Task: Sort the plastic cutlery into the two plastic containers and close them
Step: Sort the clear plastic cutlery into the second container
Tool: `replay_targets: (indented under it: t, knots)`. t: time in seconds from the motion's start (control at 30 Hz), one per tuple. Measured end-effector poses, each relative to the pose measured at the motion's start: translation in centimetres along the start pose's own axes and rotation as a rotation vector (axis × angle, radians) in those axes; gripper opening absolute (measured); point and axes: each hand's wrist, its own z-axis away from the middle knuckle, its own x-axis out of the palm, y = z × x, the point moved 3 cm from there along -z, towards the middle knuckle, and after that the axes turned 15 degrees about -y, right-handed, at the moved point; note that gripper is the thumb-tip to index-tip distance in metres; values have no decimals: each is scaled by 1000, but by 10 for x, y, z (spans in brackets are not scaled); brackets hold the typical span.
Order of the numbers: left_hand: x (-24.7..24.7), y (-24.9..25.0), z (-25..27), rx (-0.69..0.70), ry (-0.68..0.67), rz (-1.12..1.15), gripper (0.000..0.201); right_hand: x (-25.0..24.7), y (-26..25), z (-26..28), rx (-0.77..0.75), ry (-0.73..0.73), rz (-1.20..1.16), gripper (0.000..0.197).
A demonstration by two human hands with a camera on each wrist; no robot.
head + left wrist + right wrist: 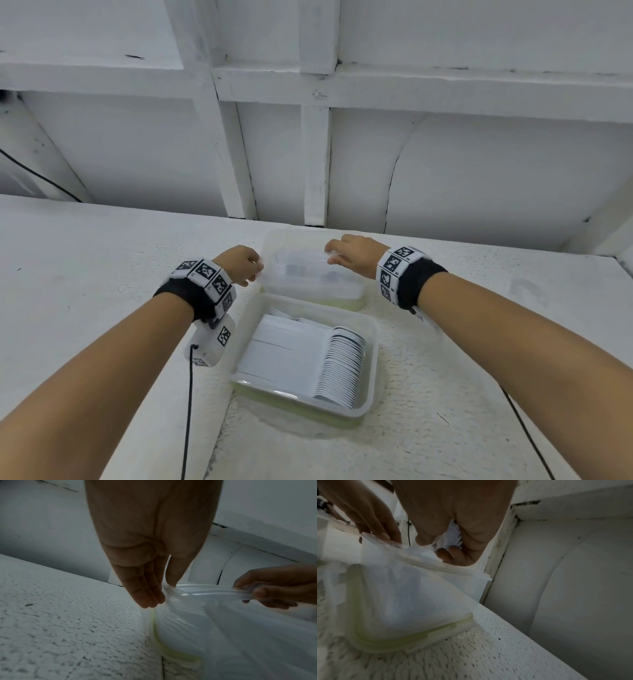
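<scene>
Both hands are pinching the translucent lid (310, 265) over the far container (356, 301) at the bench's (102, 257) back edge: left hand (241, 265) and right hand (354, 255) gripping opposite rims. The near container (371, 346), holding stacked white spoons (342, 363), is standing open. Risk: misaligned lid failing to seat.
</scene>
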Motion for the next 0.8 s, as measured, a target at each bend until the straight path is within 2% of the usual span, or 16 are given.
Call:
replay_targets:
  t: [0.37,0.63,0.8]
  knots:
    - [0,-5,-4,19,-16,16,12,12,-11,-16,-17,-97,29,36]
    - [-1,-5,-5,-6,-24,-5,21,19,-9,-19,3,-59,216,35]
    - [0,-4,-5,-10,-4,14,23,21,-8,-23,17,-61,37,32]
